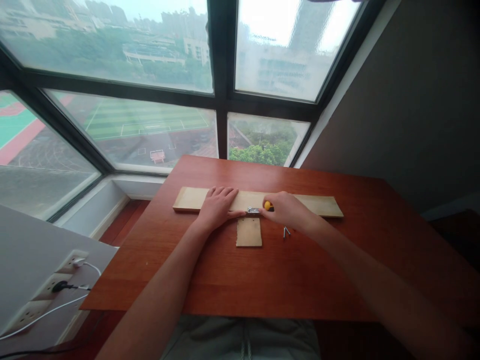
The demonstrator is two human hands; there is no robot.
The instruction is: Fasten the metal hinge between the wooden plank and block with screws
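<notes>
A long pale wooden board lies across the table. My left hand rests on it with the fingers stretched out, and its thumb reaches to a small metal hinge at the board's near edge. My right hand is closed around a screwdriver with a yellow and black handle, beside the hinge. Most of that tool is hidden by the fingers. Just in front of the hinge sits a small square wooden piece, with small dark marks near its far edge.
Several loose screws lie on the reddish-brown table, close to my right wrist. Beyond the table's far edge stand large windows. Wall sockets with plugged-in cables are at lower left.
</notes>
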